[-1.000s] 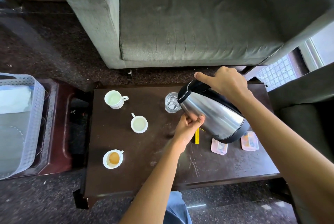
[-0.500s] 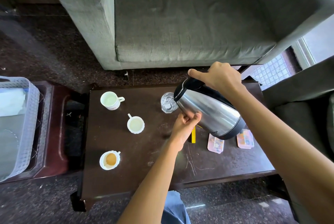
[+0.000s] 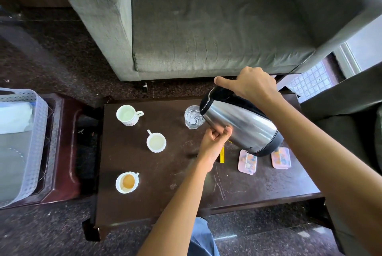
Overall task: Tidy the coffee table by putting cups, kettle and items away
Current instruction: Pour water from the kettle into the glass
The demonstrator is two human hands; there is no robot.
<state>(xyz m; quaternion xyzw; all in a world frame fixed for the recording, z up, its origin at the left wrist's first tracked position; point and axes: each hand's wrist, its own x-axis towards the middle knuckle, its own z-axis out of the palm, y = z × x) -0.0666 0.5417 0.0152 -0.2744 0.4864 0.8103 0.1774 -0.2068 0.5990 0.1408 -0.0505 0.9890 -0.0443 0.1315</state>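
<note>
In the head view, a steel kettle (image 3: 241,125) is held tilted above the dark desk (image 3: 165,193), its spout lowered over the clear glass (image 3: 193,117). The handle is gripped from above by the right hand (image 3: 251,85), whose fingers are closed round it with the thumb laid along the lid. The kettle's lower side is steadied by the left hand (image 3: 214,142), fingers curled against the steel rather than wrapped round it. Three white cups are left on the desk: one far-left (image 3: 126,115), one mid-desk (image 3: 156,142), one near the front edge with brown liquid (image 3: 127,182). Two pink packets (image 3: 247,162) lie under the kettle's base, a yellow item (image 3: 222,155) beside the left wrist.

If the tilt is increased too quickly, the glass could be overfilled or knocked, and water spilled across the desk. A hot wall could also be touched by the left fingers.

No stream can be made out at the spout. The kettle's contents are hidden, and the basket (image 3: 31,142) at left is cut off.
</note>
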